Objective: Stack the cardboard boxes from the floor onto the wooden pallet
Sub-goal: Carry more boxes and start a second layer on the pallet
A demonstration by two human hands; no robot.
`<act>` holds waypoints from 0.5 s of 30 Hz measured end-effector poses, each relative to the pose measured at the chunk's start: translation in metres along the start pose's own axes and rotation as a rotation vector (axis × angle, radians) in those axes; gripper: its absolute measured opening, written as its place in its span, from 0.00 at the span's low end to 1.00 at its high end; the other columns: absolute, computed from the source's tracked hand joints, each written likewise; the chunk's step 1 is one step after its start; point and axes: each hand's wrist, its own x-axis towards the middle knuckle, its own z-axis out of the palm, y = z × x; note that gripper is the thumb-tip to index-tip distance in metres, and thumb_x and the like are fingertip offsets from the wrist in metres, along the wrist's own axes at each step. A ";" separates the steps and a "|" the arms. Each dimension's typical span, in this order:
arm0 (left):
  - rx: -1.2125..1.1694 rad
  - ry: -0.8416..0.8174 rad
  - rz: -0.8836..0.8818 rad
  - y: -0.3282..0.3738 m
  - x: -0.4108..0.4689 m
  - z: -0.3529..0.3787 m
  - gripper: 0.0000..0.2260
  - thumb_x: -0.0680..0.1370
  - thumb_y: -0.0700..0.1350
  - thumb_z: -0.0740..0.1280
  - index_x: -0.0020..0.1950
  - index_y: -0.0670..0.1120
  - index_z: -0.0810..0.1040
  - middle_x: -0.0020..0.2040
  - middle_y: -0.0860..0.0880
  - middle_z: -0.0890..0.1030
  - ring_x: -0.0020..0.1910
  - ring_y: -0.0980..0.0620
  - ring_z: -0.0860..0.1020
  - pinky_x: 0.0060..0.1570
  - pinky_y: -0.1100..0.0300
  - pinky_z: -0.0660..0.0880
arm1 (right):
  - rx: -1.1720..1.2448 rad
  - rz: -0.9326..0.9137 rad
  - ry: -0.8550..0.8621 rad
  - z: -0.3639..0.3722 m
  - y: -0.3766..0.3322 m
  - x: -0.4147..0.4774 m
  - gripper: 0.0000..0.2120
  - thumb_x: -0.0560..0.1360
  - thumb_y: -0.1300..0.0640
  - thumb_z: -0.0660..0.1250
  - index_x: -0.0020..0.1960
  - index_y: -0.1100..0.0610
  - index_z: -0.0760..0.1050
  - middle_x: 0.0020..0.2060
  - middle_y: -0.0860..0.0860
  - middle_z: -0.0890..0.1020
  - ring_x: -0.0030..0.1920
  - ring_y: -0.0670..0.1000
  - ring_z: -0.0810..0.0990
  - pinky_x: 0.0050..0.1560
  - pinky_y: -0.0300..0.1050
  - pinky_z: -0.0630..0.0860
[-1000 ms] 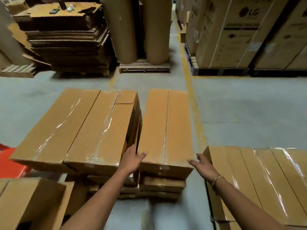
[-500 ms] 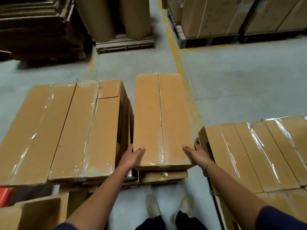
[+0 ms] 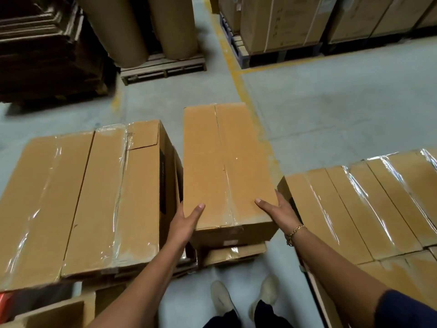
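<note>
Concrete floor [image 3: 331,102] underfoot, your left hand [image 3: 186,221] and right hand [image 3: 276,211] grip the long box [image 3: 224,162] by its near corners, so the far end may drop.

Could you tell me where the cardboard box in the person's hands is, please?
Centre of the head view: the long brown cardboard box lies between the left film-wrapped stack and the right film-wrapped stack.
</note>
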 end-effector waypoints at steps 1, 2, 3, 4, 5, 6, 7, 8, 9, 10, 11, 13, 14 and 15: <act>-0.011 0.002 0.025 0.005 -0.001 0.000 0.38 0.76 0.65 0.69 0.81 0.51 0.61 0.77 0.50 0.69 0.75 0.46 0.67 0.70 0.52 0.65 | 0.006 -0.009 0.027 -0.004 0.000 0.002 0.41 0.66 0.34 0.76 0.73 0.47 0.69 0.63 0.43 0.79 0.64 0.49 0.78 0.68 0.52 0.73; -0.017 -0.006 0.049 0.010 -0.003 -0.001 0.37 0.76 0.65 0.69 0.80 0.51 0.63 0.76 0.51 0.70 0.74 0.46 0.68 0.68 0.53 0.66 | 0.008 -0.023 0.042 -0.009 0.001 0.001 0.47 0.61 0.29 0.76 0.74 0.46 0.67 0.66 0.45 0.78 0.65 0.50 0.77 0.69 0.54 0.72; -0.018 -0.020 0.068 0.015 -0.004 -0.001 0.37 0.75 0.66 0.69 0.79 0.52 0.64 0.74 0.51 0.72 0.73 0.47 0.70 0.68 0.53 0.66 | 0.015 -0.032 0.051 -0.014 0.000 -0.002 0.50 0.58 0.26 0.76 0.74 0.46 0.68 0.67 0.45 0.78 0.65 0.49 0.77 0.69 0.55 0.72; -0.023 -0.039 0.078 0.020 -0.007 0.000 0.37 0.74 0.67 0.70 0.78 0.53 0.66 0.72 0.52 0.74 0.71 0.48 0.72 0.68 0.52 0.68 | 0.013 -0.041 0.061 -0.018 -0.006 -0.011 0.48 0.59 0.27 0.76 0.73 0.46 0.68 0.67 0.44 0.77 0.65 0.48 0.77 0.70 0.52 0.72; -0.025 -0.062 0.090 0.024 -0.008 0.002 0.35 0.74 0.67 0.69 0.77 0.54 0.68 0.69 0.53 0.77 0.69 0.49 0.74 0.67 0.51 0.70 | 0.014 -0.049 0.078 -0.023 -0.011 -0.020 0.44 0.63 0.31 0.76 0.73 0.46 0.67 0.68 0.44 0.75 0.65 0.47 0.75 0.70 0.48 0.69; -0.019 -0.084 0.105 0.027 -0.009 0.005 0.32 0.75 0.66 0.69 0.76 0.55 0.69 0.66 0.54 0.78 0.67 0.49 0.75 0.66 0.50 0.71 | 0.010 -0.058 0.104 -0.028 -0.011 -0.027 0.42 0.68 0.35 0.75 0.75 0.48 0.64 0.69 0.44 0.73 0.68 0.48 0.72 0.69 0.44 0.65; -0.009 -0.102 0.124 0.032 -0.012 0.009 0.31 0.76 0.66 0.68 0.75 0.56 0.70 0.64 0.55 0.79 0.65 0.50 0.76 0.66 0.49 0.72 | -0.005 -0.059 0.145 -0.035 -0.008 -0.032 0.43 0.71 0.39 0.75 0.78 0.51 0.61 0.73 0.47 0.70 0.72 0.50 0.69 0.70 0.44 0.63; 0.006 -0.118 0.144 0.036 -0.015 0.014 0.30 0.76 0.66 0.68 0.75 0.56 0.69 0.64 0.55 0.79 0.64 0.50 0.76 0.66 0.49 0.72 | -0.029 -0.053 0.185 -0.043 -0.002 -0.037 0.44 0.71 0.39 0.74 0.80 0.52 0.59 0.75 0.48 0.67 0.75 0.51 0.65 0.71 0.46 0.61; 0.023 -0.141 0.167 0.039 -0.017 0.020 0.31 0.76 0.67 0.67 0.75 0.56 0.68 0.64 0.55 0.78 0.64 0.50 0.76 0.66 0.48 0.72 | -0.041 -0.057 0.216 -0.050 0.001 -0.044 0.46 0.71 0.38 0.74 0.80 0.53 0.57 0.77 0.49 0.64 0.77 0.52 0.63 0.73 0.47 0.61; 0.042 -0.167 0.190 0.044 -0.022 0.026 0.33 0.75 0.68 0.67 0.76 0.56 0.67 0.65 0.54 0.78 0.64 0.49 0.75 0.66 0.48 0.72 | -0.038 -0.060 0.236 -0.058 0.007 -0.051 0.48 0.69 0.36 0.73 0.81 0.52 0.56 0.78 0.50 0.63 0.77 0.53 0.62 0.73 0.49 0.61; 0.061 -0.194 0.212 0.047 -0.027 0.034 0.35 0.74 0.70 0.67 0.77 0.56 0.66 0.67 0.54 0.77 0.65 0.49 0.75 0.66 0.46 0.72 | -0.019 -0.055 0.266 -0.067 0.011 -0.062 0.49 0.68 0.35 0.73 0.81 0.52 0.56 0.78 0.50 0.63 0.77 0.54 0.62 0.74 0.50 0.61; 0.080 -0.252 0.244 0.058 -0.040 0.051 0.37 0.73 0.71 0.67 0.78 0.56 0.66 0.70 0.52 0.76 0.66 0.48 0.75 0.67 0.45 0.73 | 0.009 -0.037 0.337 -0.086 0.019 -0.085 0.48 0.69 0.35 0.73 0.81 0.51 0.56 0.78 0.50 0.63 0.77 0.54 0.62 0.74 0.52 0.61; 0.088 -0.274 0.265 0.062 -0.045 0.061 0.36 0.74 0.70 0.67 0.77 0.55 0.66 0.70 0.51 0.76 0.66 0.47 0.75 0.66 0.46 0.72 | 0.018 -0.042 0.361 -0.096 0.024 -0.096 0.48 0.70 0.35 0.73 0.81 0.51 0.56 0.78 0.50 0.63 0.77 0.55 0.63 0.74 0.52 0.62; 0.099 -0.289 0.291 0.068 -0.054 0.072 0.35 0.75 0.68 0.67 0.78 0.54 0.66 0.71 0.51 0.75 0.67 0.46 0.74 0.66 0.47 0.72 | 0.027 -0.038 0.393 -0.105 0.029 -0.110 0.49 0.68 0.32 0.73 0.81 0.49 0.57 0.77 0.49 0.65 0.76 0.55 0.64 0.74 0.53 0.63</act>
